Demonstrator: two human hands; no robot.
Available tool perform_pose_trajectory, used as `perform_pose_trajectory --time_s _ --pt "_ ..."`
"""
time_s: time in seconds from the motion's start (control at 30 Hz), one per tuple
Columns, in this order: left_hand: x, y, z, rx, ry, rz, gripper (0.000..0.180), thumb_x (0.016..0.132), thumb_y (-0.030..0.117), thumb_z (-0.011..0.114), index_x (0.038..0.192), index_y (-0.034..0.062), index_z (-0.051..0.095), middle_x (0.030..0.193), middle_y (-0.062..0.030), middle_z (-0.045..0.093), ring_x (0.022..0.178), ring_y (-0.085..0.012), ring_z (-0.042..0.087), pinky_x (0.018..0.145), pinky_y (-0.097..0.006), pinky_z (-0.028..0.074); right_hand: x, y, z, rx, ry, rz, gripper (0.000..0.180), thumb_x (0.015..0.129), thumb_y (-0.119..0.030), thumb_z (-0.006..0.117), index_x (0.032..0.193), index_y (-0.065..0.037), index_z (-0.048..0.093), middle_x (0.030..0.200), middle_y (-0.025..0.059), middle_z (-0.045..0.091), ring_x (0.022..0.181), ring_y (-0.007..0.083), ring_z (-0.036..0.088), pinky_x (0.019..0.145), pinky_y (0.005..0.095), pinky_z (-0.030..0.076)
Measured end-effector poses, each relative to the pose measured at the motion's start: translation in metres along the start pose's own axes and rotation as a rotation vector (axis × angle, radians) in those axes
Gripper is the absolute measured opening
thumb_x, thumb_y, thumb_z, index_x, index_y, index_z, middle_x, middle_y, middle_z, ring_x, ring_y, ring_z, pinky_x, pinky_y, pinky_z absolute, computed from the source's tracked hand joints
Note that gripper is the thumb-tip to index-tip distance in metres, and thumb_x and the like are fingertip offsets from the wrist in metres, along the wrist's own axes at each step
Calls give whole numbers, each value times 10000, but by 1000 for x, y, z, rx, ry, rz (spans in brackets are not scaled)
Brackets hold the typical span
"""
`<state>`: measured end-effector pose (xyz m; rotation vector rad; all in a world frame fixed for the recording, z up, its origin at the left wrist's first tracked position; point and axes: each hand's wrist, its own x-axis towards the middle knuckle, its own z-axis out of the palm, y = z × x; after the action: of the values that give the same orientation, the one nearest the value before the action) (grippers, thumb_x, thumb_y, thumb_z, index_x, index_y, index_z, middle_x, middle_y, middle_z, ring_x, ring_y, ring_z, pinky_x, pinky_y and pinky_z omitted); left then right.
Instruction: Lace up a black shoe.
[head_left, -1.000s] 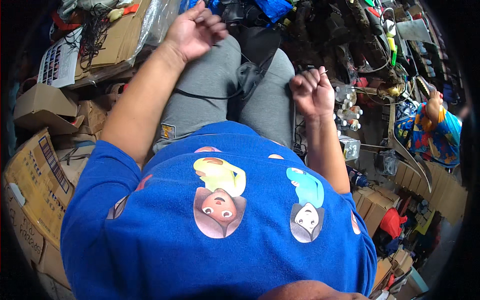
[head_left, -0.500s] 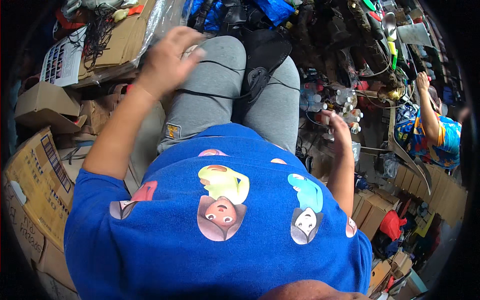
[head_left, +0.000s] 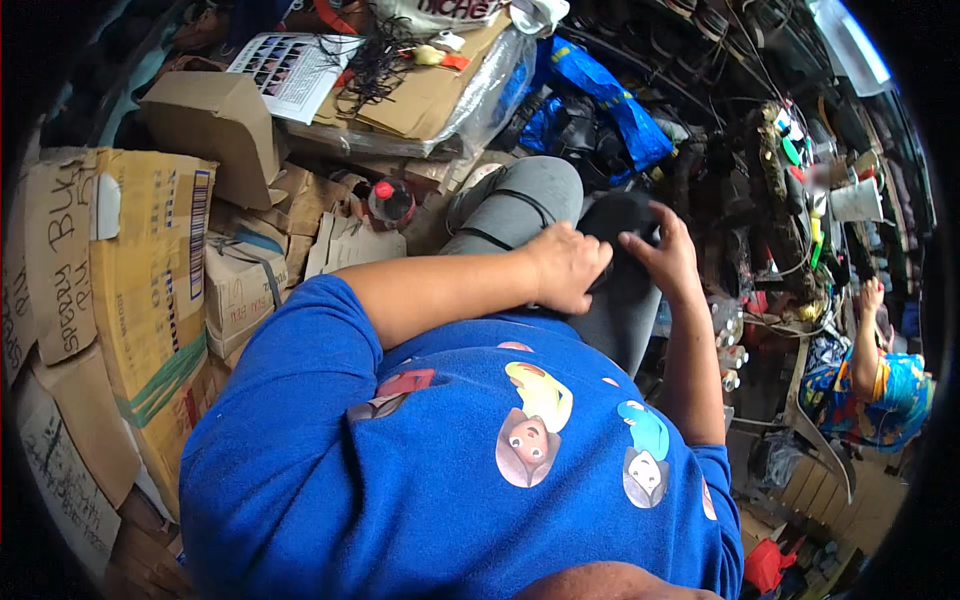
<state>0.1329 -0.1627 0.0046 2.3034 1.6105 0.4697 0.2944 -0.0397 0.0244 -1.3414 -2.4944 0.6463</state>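
A black shoe (head_left: 618,220) lies over my lap between my grey-clad knees, partly covered by my hands. My left hand (head_left: 572,265) is closed in a fist at the shoe's near left side; whatever it grips is hidden. On the right, my right hand (head_left: 672,256) curls round the shoe's edge, thumb and fingers on the black surface. A thin black cord (head_left: 522,197) loops over my left thigh, and its ends cannot be followed clearly.
Left of me are cardboard boxes (head_left: 150,290) and a dark bottle with a red cap (head_left: 391,204). Beyond my knees lies a blue bag (head_left: 610,95). Plastic bottles (head_left: 733,356) stand at right, near another person in a bright patterned shirt (head_left: 880,400).
My left hand has come from above the left knee, rightward to the shoe, and closed. My right hand has moved inward onto the shoe. The view has turned left.
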Motion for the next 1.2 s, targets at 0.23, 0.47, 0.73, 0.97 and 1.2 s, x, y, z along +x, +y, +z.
perform_pose_trajectory --time_s 0.23,0.47,0.73,0.97,1.2 --pt "-6 3 2 10 -70 124 485 661 405 718 933 33 565 869 -158 628 808 -313 630 750 -404 482 -24 32 23 258 79 86 455 747 -255 739 1102 -32 562 1039 158 607 1004 264 581 877 347 442" --pt "50 -44 -28 -360 23 174 291 760 268 694 982 81 685 1075 -114 623 1014 -288 599 891 -373 475 -36 45 12 449 214 71 184 934 -151 531 1057 -23 580 918 93 612 877 164 569 806 288 443" --pt "111 -54 -11 -298 -283 242 227 738 151 727 948 78 682 1080 -92 612 1008 -235 596 874 -346 473 -66 23 -9 321 8 59 193 806 -30 631 990 -74 673 852 110 628 786 211 629 720 303 487" --pt "118 -67 -12 -627 -499 177 197 752 147 717 924 54 686 916 -85 633 949 -209 587 864 -324 460 -59 12 -24 129 -52 -56 154 762 -77 647 904 -81 706 777 134 637 741 298 640 682 364 506" --pt "119 -73 -7 -696 -562 173 210 760 109 678 963 68 711 945 -81 639 964 -207 584 876 -320 453 -54 5 -30 46 -98 -54 153 753 -88 636 885 -73 712 815 153 653 764 304 650 712 367 518"
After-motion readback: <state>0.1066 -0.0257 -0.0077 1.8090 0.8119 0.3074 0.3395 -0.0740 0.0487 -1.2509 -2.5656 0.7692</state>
